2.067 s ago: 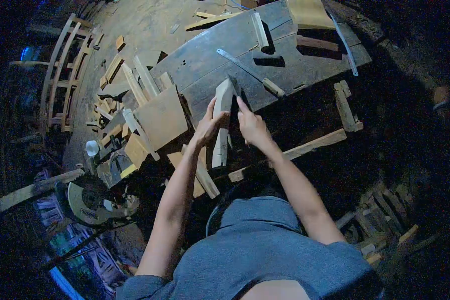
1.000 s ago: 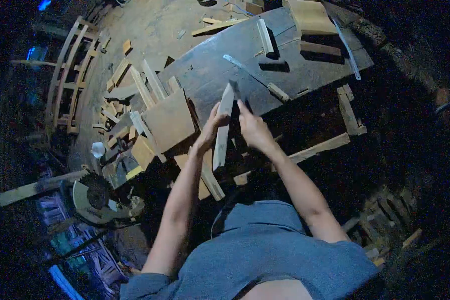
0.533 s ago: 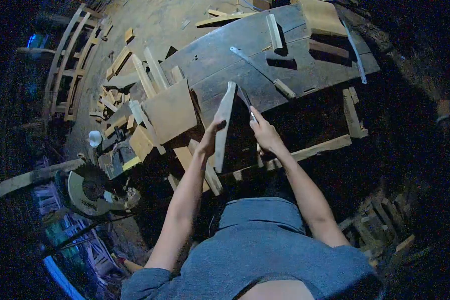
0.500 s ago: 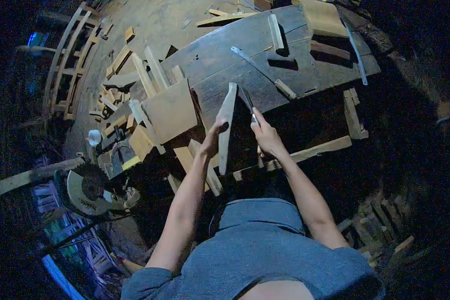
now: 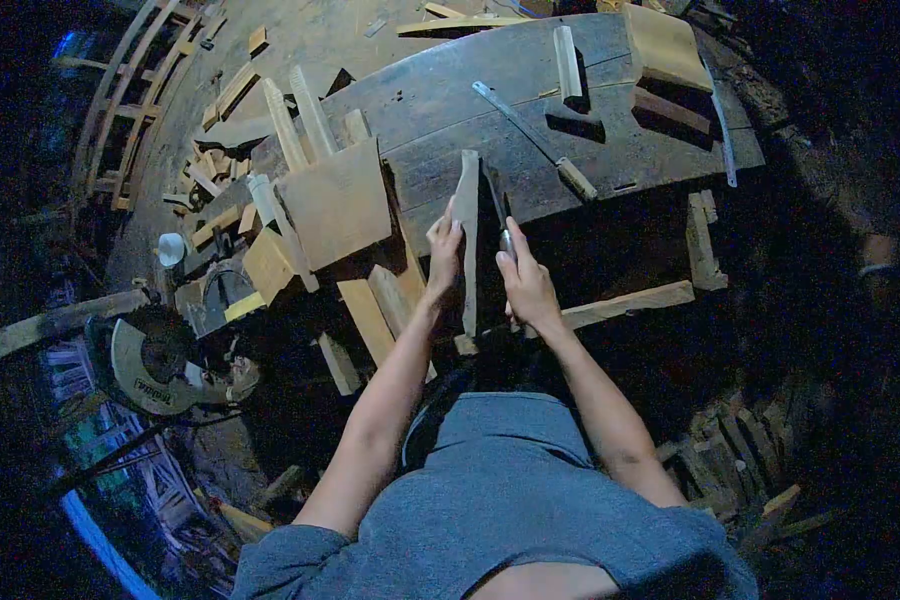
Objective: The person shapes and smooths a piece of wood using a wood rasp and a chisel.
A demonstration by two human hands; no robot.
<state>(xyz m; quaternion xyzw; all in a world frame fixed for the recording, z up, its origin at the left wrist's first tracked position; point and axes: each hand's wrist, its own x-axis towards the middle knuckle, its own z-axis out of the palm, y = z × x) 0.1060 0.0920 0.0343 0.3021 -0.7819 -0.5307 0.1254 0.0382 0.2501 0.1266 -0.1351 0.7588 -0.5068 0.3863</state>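
My left hand [image 5: 445, 243] grips the side of a long, slightly curved wooden piece [image 5: 471, 270], which stands nearly upright in the view in front of my body. Its narrow upper end reaches over the edge of the workbench [image 5: 440, 110]. Just to the right, my right hand [image 5: 530, 290] is closed round the handle of a knife-like tool with a long dark blade [image 5: 496, 195]. The blade points away from me beside the wood, with a narrow dark gap between them. Part of the handle is hidden by my fingers.
A thin-bladed saw with a wooden handle [image 5: 576, 178] lies on the bench. Wooden blocks [image 5: 665, 45] and a long metal strip [image 5: 723, 130] are at its right end. Leftward are a flat board [image 5: 335, 205], several offcuts, a white cup [image 5: 171, 249] and a power saw [image 5: 140, 375].
The wooden piece has turned more upright and shifted slightly right, closer to the blade. My left hand has moved right and now shows its fingers along the wood's left side. The view has shifted slightly.
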